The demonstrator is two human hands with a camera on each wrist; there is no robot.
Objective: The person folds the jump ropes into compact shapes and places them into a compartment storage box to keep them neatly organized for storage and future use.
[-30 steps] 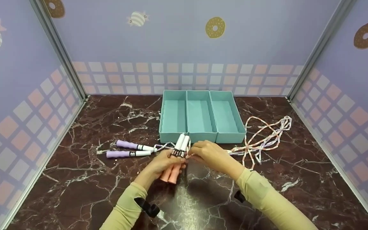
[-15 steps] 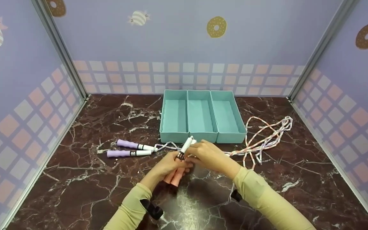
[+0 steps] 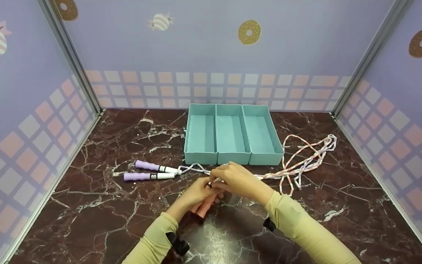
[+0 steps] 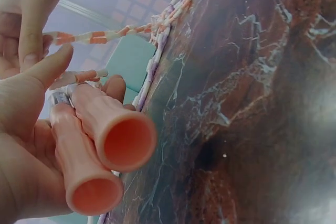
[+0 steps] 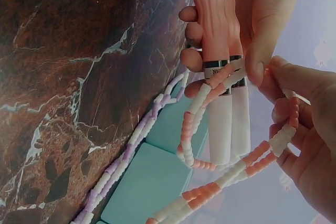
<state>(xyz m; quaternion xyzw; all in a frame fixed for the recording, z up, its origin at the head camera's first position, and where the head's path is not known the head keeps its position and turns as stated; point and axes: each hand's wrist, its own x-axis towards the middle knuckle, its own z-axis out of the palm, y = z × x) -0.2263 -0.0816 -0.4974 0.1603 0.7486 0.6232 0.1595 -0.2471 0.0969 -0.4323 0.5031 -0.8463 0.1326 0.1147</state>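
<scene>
In the head view, my left hand grips the two orange handles of a jump rope side by side. Their hollow orange ends face the left wrist view. My right hand is right against the left and pinches the orange-and-white beaded rope between thumb and fingers. In the right wrist view a strand of that rope crosses over the handles at their black bands and loops beside their white ends. From above, the right hand hides those white ends. The two hands' fingertips meet near the bands.
A teal three-compartment box stands behind the hands. To the left lie the purple-and-white handles of a second jump rope, its beaded cord running along the box front. Tangled orange and purple beaded cords lie at the right.
The handles have tilted rightward in the left hand. The right hand has moved over their white ends, which showed in the head view a second ago. The purple handles and the box have stayed put.
</scene>
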